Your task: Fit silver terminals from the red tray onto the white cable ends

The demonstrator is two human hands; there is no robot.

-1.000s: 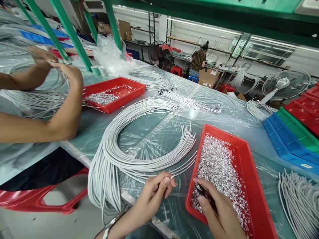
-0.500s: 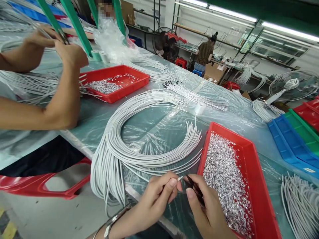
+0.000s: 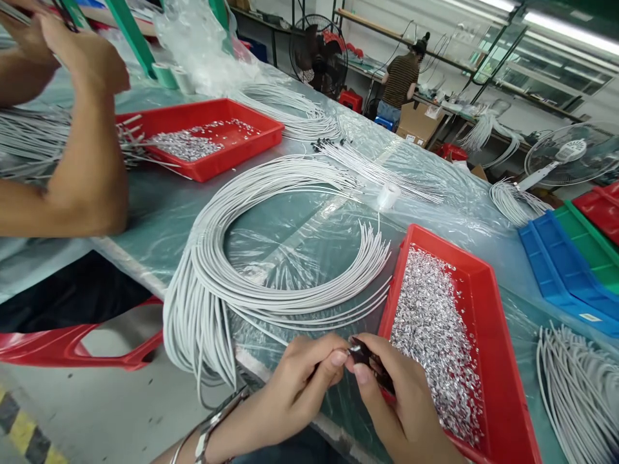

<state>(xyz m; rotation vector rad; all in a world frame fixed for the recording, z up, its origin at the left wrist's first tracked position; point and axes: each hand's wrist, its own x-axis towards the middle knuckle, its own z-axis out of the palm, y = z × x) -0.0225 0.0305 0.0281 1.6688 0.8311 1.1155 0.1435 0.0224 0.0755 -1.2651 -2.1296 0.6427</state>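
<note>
My left hand [image 3: 309,377] is closed in a pinch at the end of a white cable; the cable's tip is mostly hidden by the fingers. In my right hand [image 3: 403,399] are small dark pliers [image 3: 362,354], whose jaws meet the cable end at the left fingertips. Just beyond my hands lies a large coil of white cables [image 3: 290,299], its loose ends fanned toward the right. A red tray [image 3: 507,361] beside my right hand holds a heap of small shiny metal pieces [image 3: 430,335].
A co-worker's arms [image 3: 97,129] reach over the table at left, near another red tray [image 3: 232,151]. A white roll [image 3: 388,196] and a bundle of dark-tipped cables [image 3: 382,174] lie farther back. Blue bins [image 3: 565,264] and more cables [image 3: 575,393] are at right.
The pliers' jaws, spread and slightly apart from the left fingertips before, have come onto the cable end. The view has shifted a little. The co-worker's hands appear farther up and left.
</note>
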